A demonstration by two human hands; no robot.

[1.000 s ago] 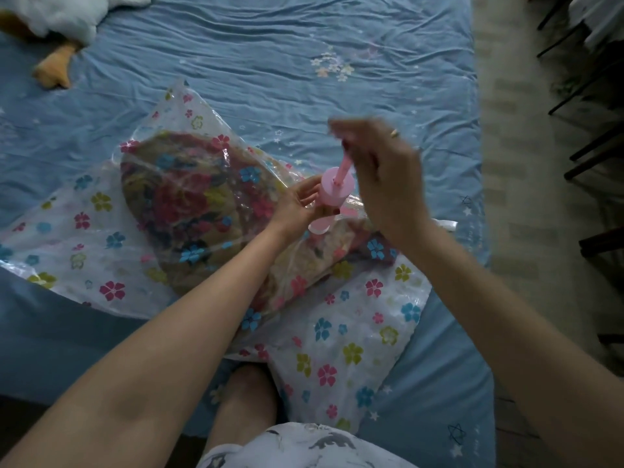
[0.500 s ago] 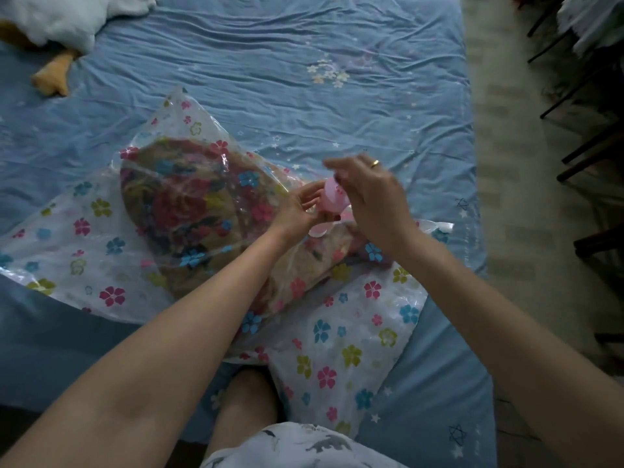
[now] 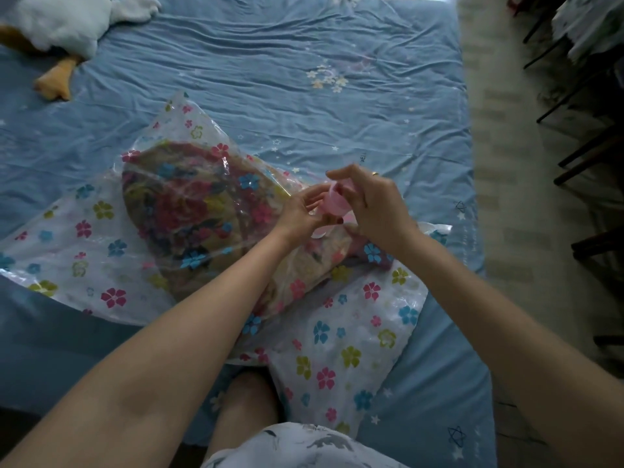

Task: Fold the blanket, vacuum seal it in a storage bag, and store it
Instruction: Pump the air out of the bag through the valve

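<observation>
A clear storage bag (image 3: 358,336) printed with coloured flowers lies on the blue bed. Inside it sits the folded blanket (image 3: 189,211), brownish with red and blue flowers. A pink hand pump (image 3: 332,202) stands on the bag's valve at the blanket's right end. My left hand (image 3: 302,211) holds the pump's barrel from the left. My right hand (image 3: 373,206) curls over the pump's top from the right and hides its handle.
The blue bed sheet (image 3: 304,55) stretches beyond the bag. A white plush goose (image 3: 57,25) with orange feet lies at the far left. Right of the bed runs a pale floor (image 3: 513,197) with dark chair legs (image 3: 587,157). My knee (image 3: 250,407) is under the bag's near edge.
My right hand has pushed the pump handle down from its raised position; the pink rod seen earlier is now inside the barrel. My left hand stayed at the pump.
</observation>
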